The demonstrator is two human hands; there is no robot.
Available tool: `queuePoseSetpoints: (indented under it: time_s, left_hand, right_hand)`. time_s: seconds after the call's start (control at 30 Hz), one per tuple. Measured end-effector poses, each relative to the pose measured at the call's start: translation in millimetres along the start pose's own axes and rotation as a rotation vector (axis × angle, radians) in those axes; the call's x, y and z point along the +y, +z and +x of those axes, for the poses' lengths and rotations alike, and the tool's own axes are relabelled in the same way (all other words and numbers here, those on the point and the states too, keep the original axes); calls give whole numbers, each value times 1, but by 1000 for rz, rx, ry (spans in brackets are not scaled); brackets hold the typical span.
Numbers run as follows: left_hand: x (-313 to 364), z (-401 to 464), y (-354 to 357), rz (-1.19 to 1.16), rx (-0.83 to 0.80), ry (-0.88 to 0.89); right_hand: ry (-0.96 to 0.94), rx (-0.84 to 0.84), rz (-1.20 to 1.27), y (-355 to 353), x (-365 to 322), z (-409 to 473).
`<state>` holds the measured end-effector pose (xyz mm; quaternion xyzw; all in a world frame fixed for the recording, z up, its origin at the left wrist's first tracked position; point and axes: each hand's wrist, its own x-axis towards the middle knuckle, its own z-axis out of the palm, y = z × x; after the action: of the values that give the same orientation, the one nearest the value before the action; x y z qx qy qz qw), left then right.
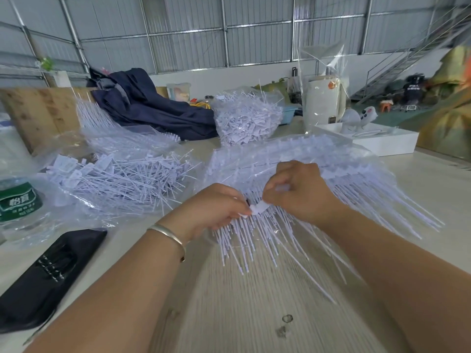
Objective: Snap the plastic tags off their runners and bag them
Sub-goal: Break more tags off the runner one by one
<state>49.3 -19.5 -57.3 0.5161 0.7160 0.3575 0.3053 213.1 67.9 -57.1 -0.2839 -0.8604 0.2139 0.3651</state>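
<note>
Green and white, the label on the water bottle (15, 203) at the near left carries printed Chinese characters, partly legible; the smaller lines beneath are too blurred to read. A black flat pack (48, 271) with faint white markings lies near it on the pale wooden table (229, 314).

At the centre, both hands meet over a heap of white tags on runners (318, 179), which fans out to the right with thin tails pointing toward the viewer. The left hand (216, 207), with a silver bangle (169, 236) on its wrist, has its fingers curled in a pinch on the small white tag (258, 208); the right hand (298, 189) pinches the same tag from the other side, fingers curled tight.

To the left, an open clear plastic bag (84, 210) lies flat with a loose pile of snapped tags (122, 177) in it. Farther off, a second clear bag (248, 118) stands full of tags. A dark blue garment (147, 108) is bunched beyond it. At the far right, a white tray (382, 141) holds a small pale figure, with a white cylindrical appliance (323, 103) just behind, wrapped in clear film.
</note>
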Motion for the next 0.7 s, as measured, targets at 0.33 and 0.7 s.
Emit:
queuePoseSetpoints:
  time_s: [0.33, 0.7]
  left_hand:
    - [0, 8, 16, -301, 265, 50]
    - [4, 5, 15, -762, 96, -91]
  right_hand:
    - [-128, 222, -229, -3, 3, 6]
    - [-150, 25, -289, 9, 6, 4]
